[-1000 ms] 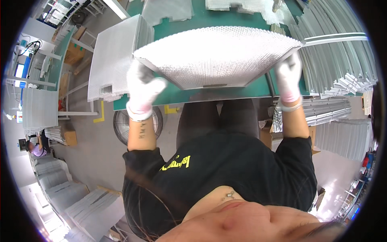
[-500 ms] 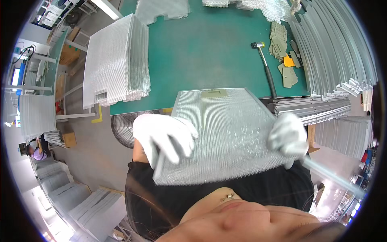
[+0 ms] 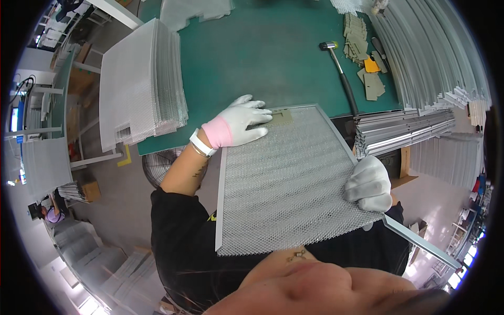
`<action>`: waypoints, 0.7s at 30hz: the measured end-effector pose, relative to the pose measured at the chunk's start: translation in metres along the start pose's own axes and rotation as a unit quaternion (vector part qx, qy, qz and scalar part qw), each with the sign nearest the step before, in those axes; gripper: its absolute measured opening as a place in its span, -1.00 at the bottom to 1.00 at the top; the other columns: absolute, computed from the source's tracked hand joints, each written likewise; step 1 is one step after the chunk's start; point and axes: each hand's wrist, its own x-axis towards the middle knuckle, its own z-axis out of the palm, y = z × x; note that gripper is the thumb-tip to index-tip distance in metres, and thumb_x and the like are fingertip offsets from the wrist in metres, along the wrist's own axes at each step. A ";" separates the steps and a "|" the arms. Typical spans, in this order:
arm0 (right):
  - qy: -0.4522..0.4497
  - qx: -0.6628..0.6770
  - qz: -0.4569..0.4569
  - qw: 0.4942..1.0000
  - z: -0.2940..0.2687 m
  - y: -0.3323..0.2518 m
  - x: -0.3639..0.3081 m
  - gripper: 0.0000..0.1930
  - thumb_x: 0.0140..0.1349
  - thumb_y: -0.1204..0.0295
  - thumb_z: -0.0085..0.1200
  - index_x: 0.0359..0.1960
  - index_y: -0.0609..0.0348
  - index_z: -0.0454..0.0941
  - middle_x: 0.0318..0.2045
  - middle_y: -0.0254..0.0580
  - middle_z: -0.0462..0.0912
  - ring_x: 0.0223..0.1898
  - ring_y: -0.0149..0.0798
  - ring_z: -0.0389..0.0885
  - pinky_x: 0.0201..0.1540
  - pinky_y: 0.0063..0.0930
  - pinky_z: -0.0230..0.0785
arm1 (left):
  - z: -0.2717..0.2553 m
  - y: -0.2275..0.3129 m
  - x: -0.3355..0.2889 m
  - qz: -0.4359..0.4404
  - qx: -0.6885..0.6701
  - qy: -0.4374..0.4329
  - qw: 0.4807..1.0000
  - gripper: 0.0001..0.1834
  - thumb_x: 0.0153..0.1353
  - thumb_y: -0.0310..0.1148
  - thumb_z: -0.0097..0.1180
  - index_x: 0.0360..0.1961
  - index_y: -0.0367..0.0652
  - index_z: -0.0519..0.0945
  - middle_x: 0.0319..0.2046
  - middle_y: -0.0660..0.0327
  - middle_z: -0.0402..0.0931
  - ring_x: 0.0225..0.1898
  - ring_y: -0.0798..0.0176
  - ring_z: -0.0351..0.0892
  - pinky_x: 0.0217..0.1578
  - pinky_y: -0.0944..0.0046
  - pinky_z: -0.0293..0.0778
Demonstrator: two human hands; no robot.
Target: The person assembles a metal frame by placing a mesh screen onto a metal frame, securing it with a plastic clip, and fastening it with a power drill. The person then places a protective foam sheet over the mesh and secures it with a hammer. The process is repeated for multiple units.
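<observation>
A silver mesh filter panel [image 3: 294, 178] lies tilted in front of me, its far end at the table edge. Thin metal frame strips line its left, far and right sides; its near edge is bare mesh. My left hand [image 3: 244, 122], in a white glove with a pink cuff, rests at the far left corner, fingers spread beside a small beige plate [image 3: 282, 116] set in the mesh. My right hand [image 3: 369, 185], also gloved, is closed around the panel's right edge. From below that hand a metal strip [image 3: 420, 241] sticks out to the lower right; its joint is hidden.
On the green table [image 3: 252, 58] lie a hammer [image 3: 341, 73], several beige plates [image 3: 373, 84] and an orange piece [image 3: 371, 64]. A stack of mesh sheets [image 3: 136, 84] stands left, metal strips [image 3: 430, 58] at right. A floor fan [image 3: 163, 167] sits below the table edge.
My left hand has moved from the panel's near left side to its far left corner. The panel's left frame strip now shows uncovered. My right hand stays at the right edge.
</observation>
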 end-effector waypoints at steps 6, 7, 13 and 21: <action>0.035 -0.032 -0.008 0.999 0.005 0.002 0.005 -0.76 -0.48 0.19 -0.15 -0.78 0.03 0.17 -0.59 -0.21 0.55 -0.73 -0.48 0.33 -0.74 -0.55 -0.01 | -0.007 -0.004 0.004 0.004 -0.062 -0.016 0.998 -0.53 0.34 -0.21 -0.02 0.16 -0.27 0.53 0.23 0.03 0.47 0.36 -0.10 0.28 0.41 -0.04 0.07; 0.038 -0.033 -0.009 0.999 0.007 0.001 0.008 -0.77 -0.53 0.19 -0.16 -0.82 0.01 0.16 -0.61 -0.23 0.54 -0.75 -0.51 0.32 -0.76 -0.58 -0.04 | -0.006 -0.005 0.004 0.003 -0.068 -0.015 0.998 -0.53 0.35 -0.20 -0.03 0.16 -0.27 0.53 0.23 0.03 0.47 0.37 -0.10 0.27 0.41 -0.04 0.07; 0.032 0.012 0.012 0.999 0.005 0.003 0.011 -0.77 -0.53 0.21 -0.16 -0.83 0.06 0.19 -0.61 -0.20 0.55 -0.75 -0.47 0.32 -0.76 -0.56 -0.03 | 0.003 -0.021 0.002 0.013 -0.077 -0.017 0.997 -0.45 0.39 -0.08 -0.06 0.25 -0.23 0.48 0.29 0.03 0.41 0.40 -0.10 0.23 0.44 -0.02 0.00; -0.017 0.025 0.015 0.999 -0.003 0.000 0.013 -0.77 -0.50 0.23 -0.09 -0.82 0.07 0.21 -0.60 -0.20 0.56 -0.73 -0.45 0.36 -0.74 -0.55 0.01 | 0.012 -0.022 0.019 0.035 -0.084 -0.045 0.995 -0.39 0.42 -0.02 -0.08 0.33 -0.21 0.40 0.35 0.00 0.32 0.45 -0.07 0.12 0.48 -0.04 -0.10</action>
